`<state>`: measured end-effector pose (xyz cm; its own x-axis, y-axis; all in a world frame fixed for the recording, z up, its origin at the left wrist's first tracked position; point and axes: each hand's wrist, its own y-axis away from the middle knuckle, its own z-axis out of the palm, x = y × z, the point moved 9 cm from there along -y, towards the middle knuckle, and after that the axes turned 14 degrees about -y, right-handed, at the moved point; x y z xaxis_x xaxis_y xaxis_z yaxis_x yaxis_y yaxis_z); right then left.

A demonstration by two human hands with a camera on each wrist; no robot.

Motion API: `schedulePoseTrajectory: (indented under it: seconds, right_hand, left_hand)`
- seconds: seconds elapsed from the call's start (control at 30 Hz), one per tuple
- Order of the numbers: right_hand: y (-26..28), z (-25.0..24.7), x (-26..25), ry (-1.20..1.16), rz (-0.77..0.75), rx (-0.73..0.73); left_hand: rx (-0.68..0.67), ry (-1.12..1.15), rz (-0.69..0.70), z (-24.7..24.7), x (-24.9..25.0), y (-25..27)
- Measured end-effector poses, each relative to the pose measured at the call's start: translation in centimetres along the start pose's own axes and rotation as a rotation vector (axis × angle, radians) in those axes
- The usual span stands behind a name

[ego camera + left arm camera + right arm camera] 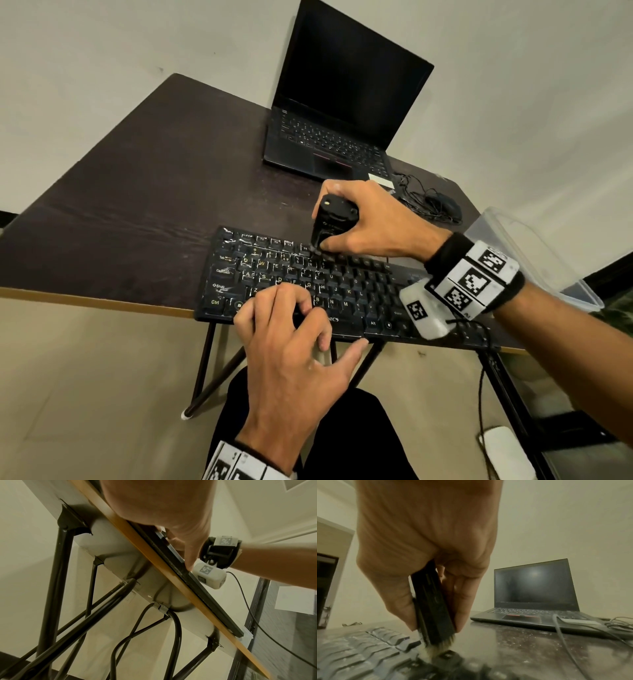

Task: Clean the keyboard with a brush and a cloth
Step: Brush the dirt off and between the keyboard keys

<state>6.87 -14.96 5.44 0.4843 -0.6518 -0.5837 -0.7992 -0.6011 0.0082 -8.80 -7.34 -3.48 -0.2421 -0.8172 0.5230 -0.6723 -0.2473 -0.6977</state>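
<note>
A black keyboard lies along the near edge of the dark table, dusted with pale specks. My right hand grips a black brush upright, with its pale bristles pressed into the top key row. The right wrist view shows the brush between thumb and fingers, its bristles splayed on the keys. My left hand holds the keyboard's lower left part, fingers curled on the keys and thumb against the front edge. No cloth is in view.
An open black laptop with a dark screen stands at the back of the table. A black mouse with a tangled cable lies to its right. A clear plastic container sits at the table's right edge.
</note>
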Motion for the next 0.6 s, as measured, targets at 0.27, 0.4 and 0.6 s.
schedulePoseTrajectory:
  seconds: [0.27, 0.4, 0.6]
  right_hand:
    - [-0.1, -0.8, 0.6, 0.040, 0.018, 0.016]
    - [0.6, 0.1, 0.3, -0.054, -0.005, -0.023]
    - [0.1, 0.3, 0.1, -0.093, -0.031, -0.007]
  left_hand:
    - [-0.007, 0.012, -0.001, -0.1, 0.0, -0.1]
    - [-0.006, 0.009, -0.001, -0.1, 0.1, -0.1]
    - [0.000, 0.006, 0.000, -0.2, 0.1, -0.1]
